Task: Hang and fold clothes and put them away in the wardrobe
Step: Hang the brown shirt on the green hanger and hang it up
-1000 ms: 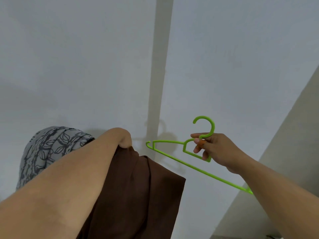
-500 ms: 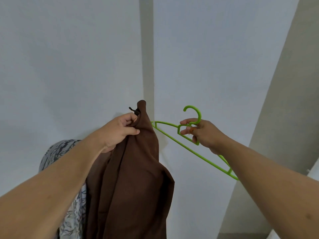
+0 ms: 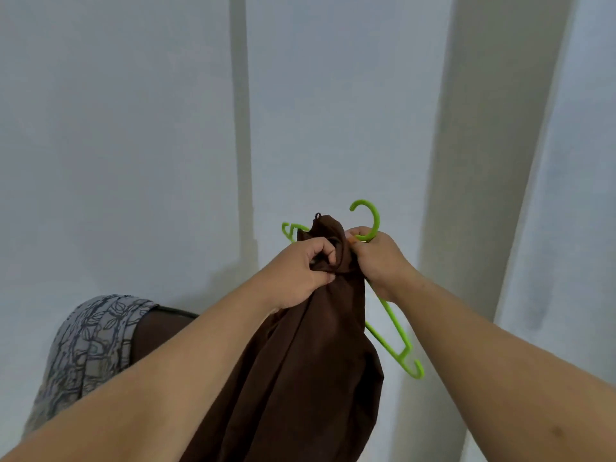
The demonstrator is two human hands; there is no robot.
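Brown garment [image 3: 300,361] bunched in left hand [image 3: 300,275]; right hand [image 3: 376,258] grips green hanger [image 3: 393,331] beside it.

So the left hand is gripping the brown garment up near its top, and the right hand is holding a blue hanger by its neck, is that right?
Not quite: the hanger is green, not blue, as the head view shows. The left hand does grip the brown garment near its top, and the right hand holds the hanger by its neck.
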